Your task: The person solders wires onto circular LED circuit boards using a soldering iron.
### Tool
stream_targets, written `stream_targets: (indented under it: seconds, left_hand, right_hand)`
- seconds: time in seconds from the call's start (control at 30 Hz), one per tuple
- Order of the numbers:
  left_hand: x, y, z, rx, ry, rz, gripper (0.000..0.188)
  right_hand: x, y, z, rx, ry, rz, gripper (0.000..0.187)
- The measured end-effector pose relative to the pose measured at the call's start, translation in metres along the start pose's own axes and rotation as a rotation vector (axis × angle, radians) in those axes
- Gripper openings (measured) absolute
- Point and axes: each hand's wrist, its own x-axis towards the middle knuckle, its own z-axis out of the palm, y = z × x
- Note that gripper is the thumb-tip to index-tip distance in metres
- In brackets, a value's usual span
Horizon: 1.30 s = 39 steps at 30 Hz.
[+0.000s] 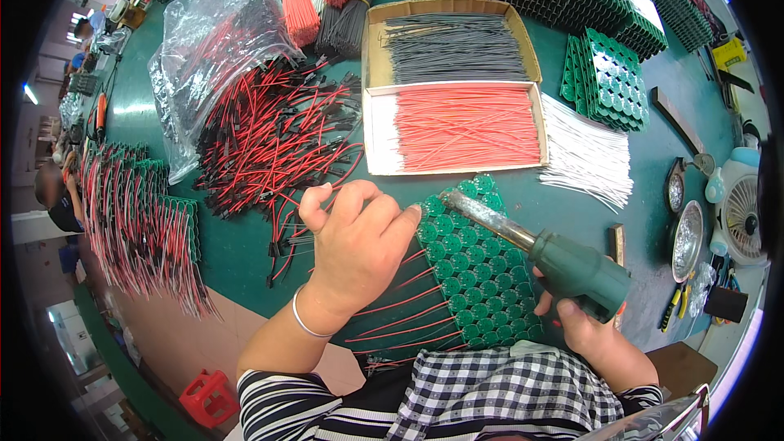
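left hand (355, 233) pressed on green cell pack (478, 269) (fingers curled) | right hand (584, 318) gripping soldering iron (539, 249)

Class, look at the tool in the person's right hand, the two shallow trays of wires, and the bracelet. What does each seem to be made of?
Soldering iron: dull, scorched grey metal barrel, with a matte dark green handle, probably plastic. Shallow trays: brown and white cardboard, going by the thin folded walls. Bracelet on the left hand: thin, shiny, silver-coloured band, likely metal.
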Motion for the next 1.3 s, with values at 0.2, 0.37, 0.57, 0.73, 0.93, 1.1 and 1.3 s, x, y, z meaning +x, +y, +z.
stream_targets:
  seconds: [0.2, 0.37, 0.57, 0.73, 0.93, 1.1, 1.3]
  left_hand:
    - [-0.001, 0.0, 0.002, 0.018, 0.014, 0.016, 0.017]
    - [-0.002, 0.001, 0.003, 0.022, 0.017, 0.021, 0.016]
    - [-0.003, 0.002, 0.002, 0.028, 0.009, 0.015, 0.016]
    - [-0.002, 0.001, 0.001, 0.031, 0.013, 0.021, 0.016]
    - [-0.002, 0.001, 0.002, 0.027, 0.023, 0.024, 0.015]
    - [-0.002, 0.002, 0.001, 0.037, 0.023, 0.034, 0.014]
    - [-0.003, 0.002, 0.002, 0.016, 0.014, 0.027, 0.016]
  right_hand:
    - [-0.004, 0.005, 0.008, 0.072, 0.057, 0.041, 0.038]
    - [-0.007, 0.009, 0.006, -0.043, 0.023, 0.079, 0.04]
    - [-0.008, 0.01, 0.008, -0.081, 0.043, 0.157, 0.036]
    - [-0.008, 0.01, 0.007, -0.1, 0.028, 0.125, 0.032]
    - [-0.006, -0.002, 0.006, -0.014, 0.044, 0.155, 0.034]
    - [-0.001, 0.001, 0.006, 0.037, 0.05, -0.002, 0.04]
    - [-0.002, -0.003, 0.004, 0.101, 0.02, 0.022, 0.043]
